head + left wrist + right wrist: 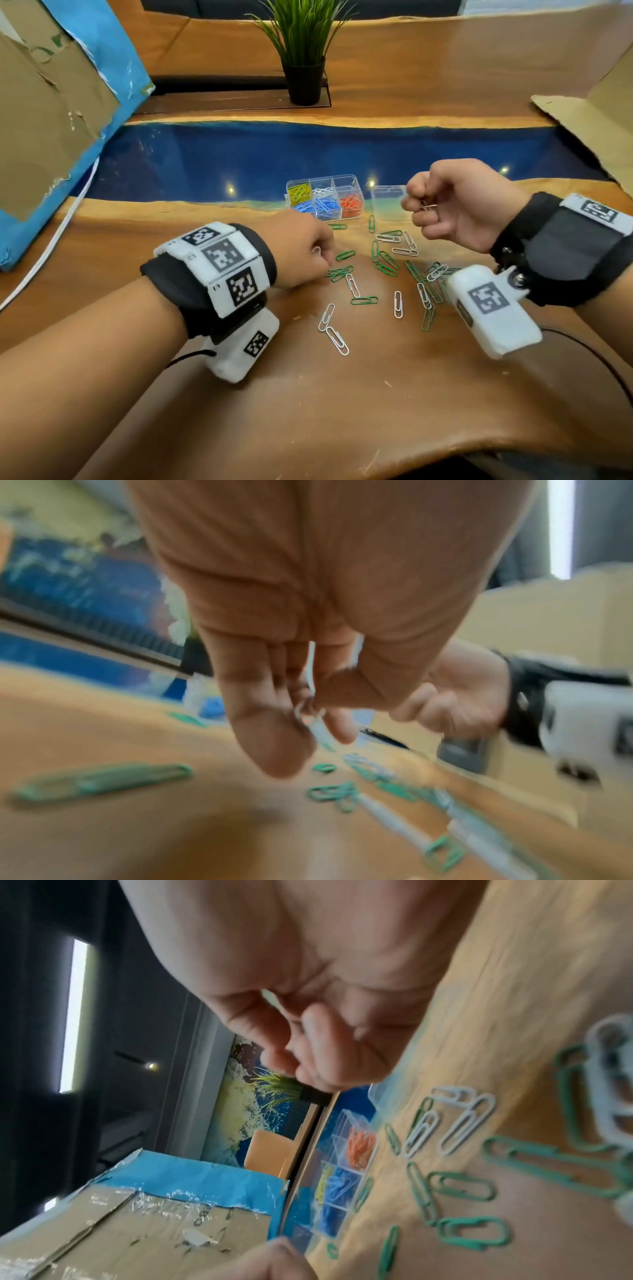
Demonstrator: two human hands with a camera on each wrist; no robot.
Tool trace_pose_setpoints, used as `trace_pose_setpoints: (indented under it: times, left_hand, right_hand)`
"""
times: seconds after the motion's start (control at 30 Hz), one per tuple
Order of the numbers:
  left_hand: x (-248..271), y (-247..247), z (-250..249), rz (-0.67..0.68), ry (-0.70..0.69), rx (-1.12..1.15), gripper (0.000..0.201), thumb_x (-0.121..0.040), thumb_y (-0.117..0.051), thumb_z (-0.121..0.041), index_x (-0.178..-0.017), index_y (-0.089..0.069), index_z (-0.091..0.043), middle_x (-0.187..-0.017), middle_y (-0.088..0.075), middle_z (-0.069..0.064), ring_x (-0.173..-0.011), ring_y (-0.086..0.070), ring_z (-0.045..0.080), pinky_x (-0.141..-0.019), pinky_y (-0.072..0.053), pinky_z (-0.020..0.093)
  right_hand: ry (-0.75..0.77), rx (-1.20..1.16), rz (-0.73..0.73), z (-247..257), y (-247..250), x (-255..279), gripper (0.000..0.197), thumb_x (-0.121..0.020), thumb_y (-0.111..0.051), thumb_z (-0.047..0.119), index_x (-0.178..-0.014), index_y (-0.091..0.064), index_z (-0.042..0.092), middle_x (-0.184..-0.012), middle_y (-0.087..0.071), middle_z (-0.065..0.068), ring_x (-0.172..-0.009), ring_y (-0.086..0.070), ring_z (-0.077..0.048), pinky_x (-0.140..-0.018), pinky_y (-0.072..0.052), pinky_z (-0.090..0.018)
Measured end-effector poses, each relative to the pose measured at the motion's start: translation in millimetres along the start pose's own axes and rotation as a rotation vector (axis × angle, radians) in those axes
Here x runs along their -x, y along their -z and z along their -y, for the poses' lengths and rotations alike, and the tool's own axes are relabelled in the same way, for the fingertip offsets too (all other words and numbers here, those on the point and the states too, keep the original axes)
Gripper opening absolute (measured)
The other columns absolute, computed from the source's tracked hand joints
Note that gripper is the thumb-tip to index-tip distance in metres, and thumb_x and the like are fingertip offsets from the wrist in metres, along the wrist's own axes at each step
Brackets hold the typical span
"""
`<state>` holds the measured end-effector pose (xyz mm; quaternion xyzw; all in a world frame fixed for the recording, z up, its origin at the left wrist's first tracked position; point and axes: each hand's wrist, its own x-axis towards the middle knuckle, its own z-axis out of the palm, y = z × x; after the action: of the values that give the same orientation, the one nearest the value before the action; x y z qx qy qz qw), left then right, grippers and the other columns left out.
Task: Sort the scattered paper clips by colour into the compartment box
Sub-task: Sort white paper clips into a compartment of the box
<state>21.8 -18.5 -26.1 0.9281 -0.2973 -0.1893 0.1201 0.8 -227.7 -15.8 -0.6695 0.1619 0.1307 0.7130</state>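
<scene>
Left hand (301,250): left of centre in the head view, low over the table; our fingers curl round white clips (312,674), which the left wrist view shows pinched against the thumb. We judge we are gathering several of one colour before carrying them over.
Right hand (445,202): right of centre, raised, fingers closed on a pale clip (428,206) that pokes out towards the palm; held up near the box, we judge for dropping in.
Compartment box (346,180): clear, centre of the head view, at the far edge of the wood where the blue band begins. Yellow, white, blue and red-orange clips already lie in separate cells.
Lid (388,202): clear, just right of the box, partly behind our right hand.
Loose clips: green clips (364,300) and white paper clips (398,304) scattered at centre, between our hands and nearer us; some overlap, so picking one may drag another.
Table (342,411): wood with a blue band.
Surroundings: potted plant (303,51) at upper centre; cardboard with blue covering (68,102) at upper left; more cardboard (599,113) at upper right. None blocks the path to the box.
</scene>
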Motion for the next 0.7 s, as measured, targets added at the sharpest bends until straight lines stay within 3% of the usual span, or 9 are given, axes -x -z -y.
trace_pose_setpoints:
  times: [0.1,0.17,0.23,0.3,0.33,0.43,0.57,0.63,0.7]
  left_hand:
    - [-9.4,1.1,-5.1,0.030,0.030,0.194,0.017,-0.085,-0.050,-0.015,-0.073,-0.060,-0.020,-0.049,-0.055,-0.011,-0.043,-0.048,-0.002,-0.054,-0.041,0.016]
    - [-16.9,1.0,-8.9,0.046,0.044,0.262,0.021,-0.085,-0.048,-0.014,-0.066,-0.057,-0.018,-0.038,-0.052,-0.015,-0.033,-0.045,-0.003,-0.048,-0.036,0.016]
    - [-23.4,0.6,-13.1,0.046,0.031,0.267,0.019,-0.085,-0.050,-0.018,-0.067,-0.056,-0.019,-0.040,-0.051,-0.014,-0.035,-0.044,-0.003,-0.052,-0.034,0.019]
    - [-25.6,0.0,-18.7,0.044,-0.009,0.207,0.009,-0.082,-0.057,-0.022,-0.073,-0.059,-0.023,-0.045,-0.049,-0.012,-0.043,-0.044,0.000,-0.054,-0.034,0.020]
    - [-25.3,0.2,-22.1,0.051,-0.041,0.142,0.002,-0.080,-0.060,-0.023,-0.078,-0.061,-0.025,-0.047,-0.047,-0.011,-0.048,-0.042,0.002,-0.054,-0.033,0.020]
    - [-25.3,-2.6,-29.0,0.088,-0.134,-0.094,0.015,-0.078,-0.064,-0.025,-0.093,-0.066,-0.028,-0.063,-0.042,-0.011,-0.059,-0.042,0.004,-0.054,-0.032,0.018]
    - [-28.4,-5.7,-30.3,0.151,-0.162,-0.265,0.022,-0.078,-0.062,-0.022,-0.096,-0.068,-0.032,-0.076,-0.050,-0.010,-0.086,-0.053,0.013,-0.073,-0.047,0.026]
    - [-29.4,-6.4,-31.9,0.157,-0.187,-0.322,0.019,-0.079,-0.061,-0.021,-0.095,-0.068,-0.030,-0.071,-0.045,-0.012,-0.086,-0.050,0.013,-0.068,-0.044,0.024]
    - [-30.4,-6.7,-34.6,0.145,-0.203,-0.368,0.014,-0.082,-0.060,-0.022,-0.093,-0.069,-0.027,-0.068,-0.046,-0.011,-0.083,-0.048,0.011,-0.053,-0.035,0.019]
  right_hand:
    - [0.000,0.151,0.036,-5.6,10.1,6.8,0.013,-0.077,-0.041,0.011,-0.066,-0.044,0.016,-0.056,-0.036,0.002,-0.039,-0.024,-0.007,-0.038,-0.014,-0.015]
    - [0.073,0.623,0.096,-13.6,8.7,15.2,0.015,-0.084,-0.051,0.012,-0.070,-0.054,0.017,-0.048,-0.040,0.010,-0.036,-0.028,-0.006,-0.036,-0.021,-0.017]
    - [0.183,1.087,0.189,-21.1,1.4,24.5,0.009,-0.082,-0.062,0.017,-0.075,-0.062,0.024,-0.042,-0.047,0.012,-0.037,-0.039,-0.004,-0.041,-0.030,-0.011]
    - [0.221,1.315,0.282,-25.6,-7.9,32.8,0.009,-0.079,-0.068,0.024,-0.083,-0.064,0.031,-0.046,-0.048,0.010,-0.046,-0.046,0.001,-0.048,-0.035,-0.010]
    - [0.228,1.388,0.307,-27.6,-11.6,35.0,0.012,-0.078,-0.068,0.027,-0.088,-0.064,0.033,-0.050,-0.046,0.009,-0.049,-0.046,0.002,-0.049,-0.034,-0.011]
    - [0.257,1.503,0.316,-32.4,-20.1,36.3,0.015,-0.080,-0.065,0.026,-0.094,-0.066,0.030,-0.057,-0.042,0.011,-0.055,-0.039,0.002,-0.051,-0.028,-0.011]
    - [0.248,1.554,0.342,-32.9,-23.2,33.9,0.004,-0.080,-0.063,0.025,-0.083,-0.065,0.028,-0.057,-0.044,0.012,-0.057,-0.042,0.000,-0.051,-0.029,-0.012]
    - [0.243,1.569,0.355,-32.6,-23.2,33.3,0.002,-0.080,-0.063,0.027,-0.079,-0.062,0.028,-0.058,-0.046,0.012,-0.057,-0.043,-0.002,-0.052,-0.032,-0.014]
    - [0.224,1.555,0.366,-32.8,-22.9,33.0,0.005,-0.079,-0.063,0.026,-0.075,-0.061,0.026,-0.058,-0.049,0.011,-0.057,-0.045,-0.003,-0.052,-0.035,-0.015]
